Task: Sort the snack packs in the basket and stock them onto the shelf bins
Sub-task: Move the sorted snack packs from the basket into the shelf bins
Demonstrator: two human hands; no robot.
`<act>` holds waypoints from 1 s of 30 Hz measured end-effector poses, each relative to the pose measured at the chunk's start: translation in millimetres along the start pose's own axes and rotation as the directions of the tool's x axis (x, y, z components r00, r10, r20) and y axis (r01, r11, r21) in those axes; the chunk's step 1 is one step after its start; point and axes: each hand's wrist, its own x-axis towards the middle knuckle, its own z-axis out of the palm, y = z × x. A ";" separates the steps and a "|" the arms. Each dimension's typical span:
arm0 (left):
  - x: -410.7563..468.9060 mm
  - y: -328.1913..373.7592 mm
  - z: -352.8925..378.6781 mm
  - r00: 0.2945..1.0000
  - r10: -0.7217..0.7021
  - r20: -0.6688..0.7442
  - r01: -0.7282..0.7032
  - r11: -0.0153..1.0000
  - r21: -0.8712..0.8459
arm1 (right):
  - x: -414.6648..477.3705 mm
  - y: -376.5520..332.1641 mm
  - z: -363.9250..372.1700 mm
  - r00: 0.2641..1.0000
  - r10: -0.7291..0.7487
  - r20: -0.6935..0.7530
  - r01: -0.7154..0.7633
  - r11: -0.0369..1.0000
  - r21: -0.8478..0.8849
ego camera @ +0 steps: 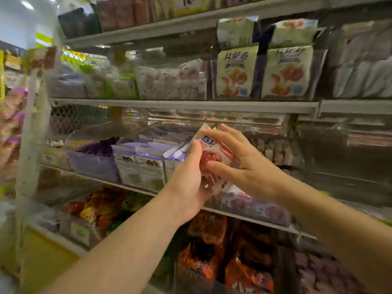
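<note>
While the left hand [186, 179] and right hand [252, 166] grip one snack pack [212, 158], stocking seems underway; next, find its place on the shelf [191, 105].

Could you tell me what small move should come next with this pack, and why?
Probably lower the white-and-red pack toward the blurred, similar-looking packs just below; the left hand and right hand both hold it in mid-air, not yet stocked.
</note>
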 end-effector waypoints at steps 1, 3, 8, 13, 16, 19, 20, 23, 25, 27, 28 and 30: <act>9.3 -0.8 9.0 1.000 -0.014 0.022 0.013 0.999 0.035 | -0.1 4.3 -13.0 1.000 0.016 -0.004 -0.016 0.999 -0.033; 26.9 -3.0 22.3 0.997 -0.050 0.059 0.043 0.992 0.116 | -0.1 13.5 -34.3 0.997 0.073 -0.022 -0.075 0.993 -0.092; 62.0 1.7 33.0 0.996 -0.081 -0.036 0.086 0.773 0.629 | 10.3 35.7 -62.9 0.961 0.275 -0.017 -0.272 0.939 -0.212; 82.4 6.4 17.0 0.991 0.125 0.050 -0.078 0.236 0.969 | 29.5 58.3 -66.6 0.847 0.527 0.066 -0.424 0.746 -0.514; 89.0 4.2 14.3 0.979 0.147 0.143 -0.169 0.177 0.970 | 37.2 69.3 -54.5 0.801 0.597 0.046 -0.436 0.633 -0.640; 95.4 -3.4 15.6 0.963 0.115 0.242 -0.258 0.148 0.955 | 42.6 84.1 -28.7 0.788 0.615 0.018 -0.389 0.521 -0.760; 96.5 -5.4 15.7 0.956 0.114 0.271 -0.285 0.130 0.950 | 42.9 87.4 -24.2 0.794 0.607 0.034 -0.369 0.526 -0.766; 98.7 -5.6 13.4 0.957 0.039 0.289 -0.291 0.120 0.949 | 38.3 91.0 -45.3 0.778 0.594 0.205 -0.365 0.694 -0.621; 101.6 -5.5 9.8 0.959 -0.048 0.278 -0.279 -0.015 0.960 | 32.3 90.0 -69.5 0.742 0.577 0.341 -0.299 0.741 -0.602; 101.9 -8.0 9.8 0.959 -0.114 0.260 -0.276 -0.169 0.946 | 26.4 92.0 -79.6 0.764 0.525 0.374 -0.175 0.727 -0.663; 102.3 -10.6 11.5 0.959 -0.109 0.263 -0.281 -0.218 0.934 | 24.4 93.5 -79.4 0.794 0.486 0.366 -0.119 0.713 -0.691; 104.8 -16.2 15.7 0.950 -0.049 0.310 -0.310 -0.296 0.904 | 20.4 97.5 -74.2 0.850 0.405 0.336 -0.056 0.704 -0.708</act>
